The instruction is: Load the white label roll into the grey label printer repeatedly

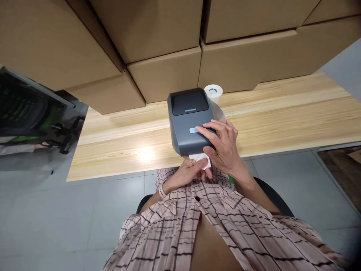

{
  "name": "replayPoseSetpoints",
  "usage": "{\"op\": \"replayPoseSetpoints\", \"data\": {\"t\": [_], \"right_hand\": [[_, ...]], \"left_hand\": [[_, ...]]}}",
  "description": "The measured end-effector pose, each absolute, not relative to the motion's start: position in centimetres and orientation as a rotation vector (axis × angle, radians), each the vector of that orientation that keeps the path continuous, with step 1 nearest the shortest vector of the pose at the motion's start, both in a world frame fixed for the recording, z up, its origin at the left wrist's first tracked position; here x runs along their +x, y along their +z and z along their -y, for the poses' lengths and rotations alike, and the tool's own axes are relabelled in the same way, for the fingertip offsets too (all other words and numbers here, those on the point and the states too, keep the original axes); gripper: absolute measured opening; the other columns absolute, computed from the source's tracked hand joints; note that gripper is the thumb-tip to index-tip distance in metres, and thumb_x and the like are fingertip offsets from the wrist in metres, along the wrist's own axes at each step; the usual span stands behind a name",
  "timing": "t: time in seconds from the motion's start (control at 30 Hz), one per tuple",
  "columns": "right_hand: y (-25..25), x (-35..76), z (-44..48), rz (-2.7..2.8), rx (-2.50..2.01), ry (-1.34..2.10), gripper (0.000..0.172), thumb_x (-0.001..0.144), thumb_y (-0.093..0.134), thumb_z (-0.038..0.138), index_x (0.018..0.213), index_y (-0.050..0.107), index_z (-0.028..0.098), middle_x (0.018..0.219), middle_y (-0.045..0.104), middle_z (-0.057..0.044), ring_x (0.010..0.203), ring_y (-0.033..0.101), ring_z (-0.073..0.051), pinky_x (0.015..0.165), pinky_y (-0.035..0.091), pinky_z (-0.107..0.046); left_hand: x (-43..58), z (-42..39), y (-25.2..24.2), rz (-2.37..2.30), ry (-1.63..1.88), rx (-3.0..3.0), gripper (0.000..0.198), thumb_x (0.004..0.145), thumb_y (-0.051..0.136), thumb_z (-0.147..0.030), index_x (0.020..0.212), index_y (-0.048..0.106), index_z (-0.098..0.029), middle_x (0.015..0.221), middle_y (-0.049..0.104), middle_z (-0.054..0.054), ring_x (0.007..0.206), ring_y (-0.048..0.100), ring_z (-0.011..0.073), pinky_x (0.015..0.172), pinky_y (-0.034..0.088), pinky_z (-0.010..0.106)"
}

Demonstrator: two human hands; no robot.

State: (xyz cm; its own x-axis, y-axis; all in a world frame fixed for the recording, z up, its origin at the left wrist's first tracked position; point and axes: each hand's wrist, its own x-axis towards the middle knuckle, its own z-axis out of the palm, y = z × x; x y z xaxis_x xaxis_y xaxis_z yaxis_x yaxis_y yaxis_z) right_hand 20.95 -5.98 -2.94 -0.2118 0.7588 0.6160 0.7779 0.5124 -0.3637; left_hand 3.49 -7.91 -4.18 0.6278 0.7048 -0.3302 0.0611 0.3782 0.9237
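Observation:
A dark blue-grey label printer (186,126) stands near the front edge of the wooden table, its glossy black window towards the back. From its front slot hangs a white label (200,157). My left hand (194,167) pinches that label between thumb and fingers, just below the slot. My right hand (225,146) lies over the printer's right front corner, fingers spread, with the index fingertip at the pale button (193,130). Behind the printer on the right is a white label roll (213,92), its strip running down along the printer's side, partly hidden by my right hand.
Stacked cardboard boxes (166,75) line the back of the wooden table (118,143). A dark chair base (67,135) stands on the floor at the left. Behind me shows part of a black chair (273,195); grey tiles (118,214) cover the floor.

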Motion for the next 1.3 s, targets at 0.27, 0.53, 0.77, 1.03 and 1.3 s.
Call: {"op": "replayPoseSetpoints", "data": {"t": [0.27,0.53,0.77,1.03,1.3], "right_hand": [[-2.8,21.0,5.9,1.982,-1.257,-0.019,0.055,0.111,0.023,0.061,0.156,0.05,0.042,0.14,0.062,-0.006,0.139,0.053,-0.03,0.126,0.027,-0.056],[-1.3,20.6,5.7,2.021,-1.354,-0.087,0.046,0.111,0.033,0.06,0.131,0.067,0.038,0.139,0.067,-0.004,0.135,0.056,-0.029,0.128,0.021,-0.06],[-1.7,20.2,4.1,2.07,-1.213,-0.166,0.037,0.111,0.041,0.055,0.111,0.066,0.029,0.145,0.069,-0.001,0.151,0.048,-0.029,0.132,0.012,-0.06],[-2.9,22.3,6.0,1.819,-1.082,0.085,0.073,0.105,0.031,0.073,0.169,0.023,0.041,0.179,0.025,-0.006,0.162,0.033,-0.039,0.125,0.035,-0.068],[1.4,22.2,-3.4,1.924,-1.034,-0.134,0.087,0.1,0.038,0.078,0.171,-0.002,0.049,0.183,0.006,0.004,0.169,0.011,-0.039,0.131,0.027,-0.068]], "left_hand": [[3.4,7.6,-4.7,-0.856,0.465,1.204,0.076,0.087,0.054,-0.087,0.071,0.076,-0.016,0.061,0.068,0.005,0.054,0.057,0.0129,0.058,0.045,0.027],[3.3,7.4,-5.7,-0.857,0.441,1.134,0.08,0.082,0.056,-0.092,0.072,0.076,-0.015,0.063,0.069,0.006,0.058,0.059,0.0145,0.06,0.046,0.028],[3.3,7.5,-5.4,-0.858,0.465,1.153,0.075,0.088,0.056,-0.085,0.077,0.077,-0.014,0.067,0.071,0.006,0.06,0.06,0.0141,0.064,0.051,0.028],[-1.2,7.9,-5.0,-0.926,0.667,1.373,0.069,0.1,0.05,-0.074,0.078,0.079,-0.016,0.07,0.074,0.006,0.063,0.066,0.0151,0.062,0.05,0.027],[-4.2,2.1,-3.1,-1.222,1.27,1.47,0.05,0.1,0.063,-0.06,0.072,0.07,-0.019,0.065,0.066,0.002,0.056,0.057,0.0105,0.054,0.047,0.024]]}}
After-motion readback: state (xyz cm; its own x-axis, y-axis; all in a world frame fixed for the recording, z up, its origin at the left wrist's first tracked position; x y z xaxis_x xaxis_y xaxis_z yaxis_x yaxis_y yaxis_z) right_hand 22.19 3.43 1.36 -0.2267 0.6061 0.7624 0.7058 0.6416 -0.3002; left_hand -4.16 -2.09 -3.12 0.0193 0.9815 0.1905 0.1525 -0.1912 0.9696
